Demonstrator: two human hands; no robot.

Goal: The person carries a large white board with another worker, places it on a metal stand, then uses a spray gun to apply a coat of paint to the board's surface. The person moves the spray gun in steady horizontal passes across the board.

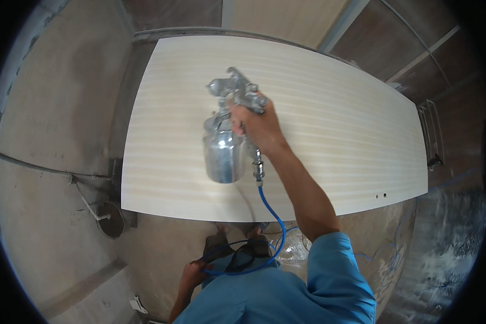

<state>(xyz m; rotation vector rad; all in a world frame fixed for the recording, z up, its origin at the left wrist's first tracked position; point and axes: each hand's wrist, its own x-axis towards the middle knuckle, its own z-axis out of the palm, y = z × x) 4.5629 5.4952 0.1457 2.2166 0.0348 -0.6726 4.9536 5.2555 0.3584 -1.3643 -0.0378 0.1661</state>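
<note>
My right hand (258, 124) is wrapped round the handle of a silver spray gun (243, 93), held out over a large pale door panel (340, 124). Below the gun's nozzle hangs its metal paint cup (224, 156). The nozzle points to the left. From the handle's base a blue air hose (274, 213) loops down and back toward my body. Close to my waist, my left hand (195, 272) is closed round the hose. The panel lies flat, white with faint yellowish bands, and has two small dark holes near its front right edge.
A grey wall (54, 108) rises at the left, with a pipe along it and a round bucket (112, 220) at its foot. More blue hose (394, 259) lies coiled on the floor at right. A wire rack (432, 132) stands beyond the panel's right end.
</note>
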